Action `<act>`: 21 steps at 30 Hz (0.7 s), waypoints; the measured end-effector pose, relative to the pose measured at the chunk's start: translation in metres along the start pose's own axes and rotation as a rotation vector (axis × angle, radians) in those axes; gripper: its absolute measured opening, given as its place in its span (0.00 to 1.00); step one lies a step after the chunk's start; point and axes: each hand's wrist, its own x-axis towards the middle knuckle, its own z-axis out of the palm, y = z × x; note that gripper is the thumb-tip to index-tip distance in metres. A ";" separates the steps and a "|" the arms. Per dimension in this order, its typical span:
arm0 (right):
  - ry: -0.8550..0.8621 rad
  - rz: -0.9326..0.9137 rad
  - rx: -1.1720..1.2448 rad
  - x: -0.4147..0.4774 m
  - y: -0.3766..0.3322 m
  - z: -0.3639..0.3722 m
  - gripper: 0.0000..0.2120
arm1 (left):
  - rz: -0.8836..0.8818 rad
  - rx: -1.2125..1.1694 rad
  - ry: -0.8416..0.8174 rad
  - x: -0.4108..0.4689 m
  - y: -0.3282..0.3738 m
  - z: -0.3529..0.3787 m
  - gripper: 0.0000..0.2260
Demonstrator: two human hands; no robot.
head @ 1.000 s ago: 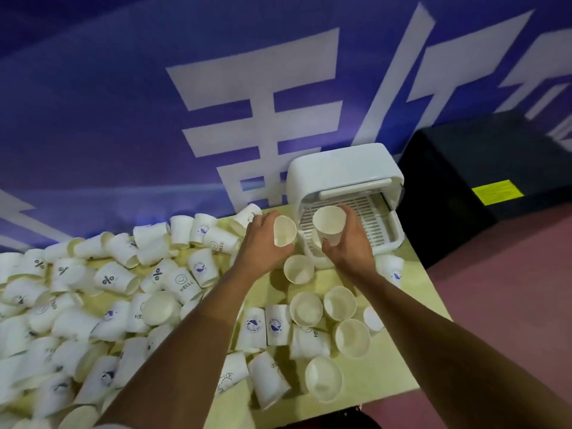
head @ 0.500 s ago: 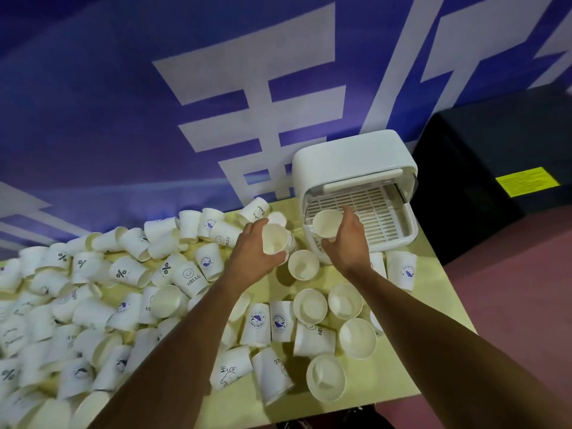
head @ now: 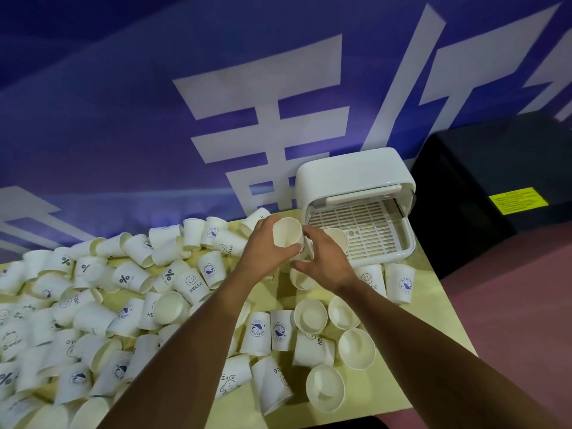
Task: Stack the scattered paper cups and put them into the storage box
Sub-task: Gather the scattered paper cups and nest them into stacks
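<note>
**Right hand off the box, now on the left's cup**

- A second ago you had one cup per hand, right hand up at the box (head: 356,174) mouth. Now the two hands have come together just in front of the box.
- Left hand (head: 263,253): fingers wrapped round the cup (head: 287,232), mouth tilted toward the camera, lifted off the counter (head: 368,394).
- Right hand (head: 325,261): thumb and fingers curled round the lower body of that same cup. I can't tell whether it's one cup or two already nested; your fingers hide the joint.
- Second cup (head: 339,238): shows just behind your right knuckles, at the box's front-left edge. That's about where your right hand was holding one half a second ago, so it looks released there. I can't tell whether it's on the grid tray or only against the lip.
- Box is open, and its grid tray shows bare across the middle and right.
- Cups (head: 123,278) cover the left of the counter, mostly on their sides. A handful stand mouth-up near you.

My read:
- You're at the stacking step and very early in the task. At most one cup is at the box, and nearly everything is unstacked.
- Loose singles in the box won't satisfy "stack". Build a sleeve first, then load it.
- The mouth-up cups closest to you are the easy next picks. The ones lying down need righting, and they'll roll if nudged.
</note>
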 end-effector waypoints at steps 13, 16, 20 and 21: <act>0.276 0.199 0.092 -0.007 0.019 -0.023 0.32 | -0.021 -0.093 -0.119 -0.015 -0.028 0.011 0.38; 0.358 0.244 0.093 -0.005 0.028 -0.025 0.31 | -0.005 -0.033 -0.137 -0.020 -0.037 0.016 0.37; 0.384 0.297 0.113 0.001 0.038 -0.019 0.32 | -0.027 0.000 -0.161 -0.023 -0.045 0.019 0.36; 0.387 0.316 0.116 0.003 0.039 -0.018 0.32 | -0.035 0.007 -0.164 -0.022 -0.047 0.018 0.36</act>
